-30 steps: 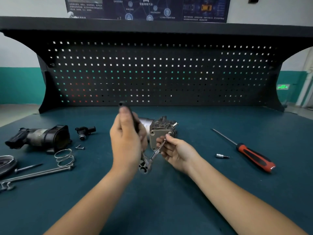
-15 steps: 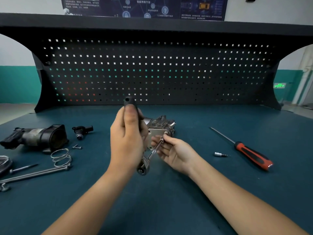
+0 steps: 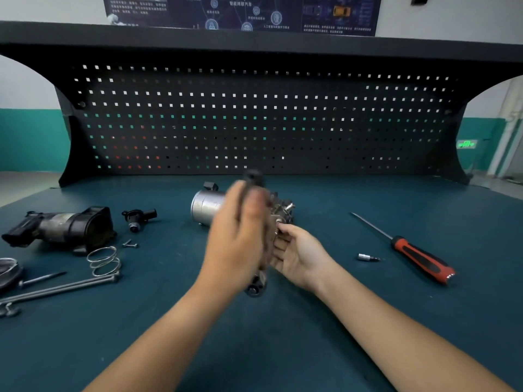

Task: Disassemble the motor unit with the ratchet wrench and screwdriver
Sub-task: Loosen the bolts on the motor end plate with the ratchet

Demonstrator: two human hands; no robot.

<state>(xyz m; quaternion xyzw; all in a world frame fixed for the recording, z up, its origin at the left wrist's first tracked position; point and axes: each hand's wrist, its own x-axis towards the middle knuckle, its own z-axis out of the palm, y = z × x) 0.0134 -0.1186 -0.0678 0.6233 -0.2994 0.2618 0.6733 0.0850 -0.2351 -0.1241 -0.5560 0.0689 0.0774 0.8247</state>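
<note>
Nearest, two bare forearms reach in over the teal table [image 3: 283, 349]. The left hand [image 3: 240, 239], blurred, is wrapped around the wrench [image 3: 255, 285] — its round head pokes out below the palm and the black handle end shows above the fingers. Just right of it the right hand [image 3: 301, 257] lies palm up, fingertips [image 3: 283, 232] at the end plate of the motor [image 3: 206, 206]. Whether they pinch anything cannot be told, as the left hand covers that spot. The motor lies on its side mid-table, silver can to the left, gear end to the right. To the right lie a small bit [image 3: 366, 257] and, beyond it, the screwdriver [image 3: 418, 257], untouched. To the left — long bolts [image 3: 56, 290], a spring [image 3: 103, 261], a black housing [image 3: 62, 227] and a small black part [image 3: 138, 217]. A pegboard [image 3: 254, 123] stands behind.
</note>
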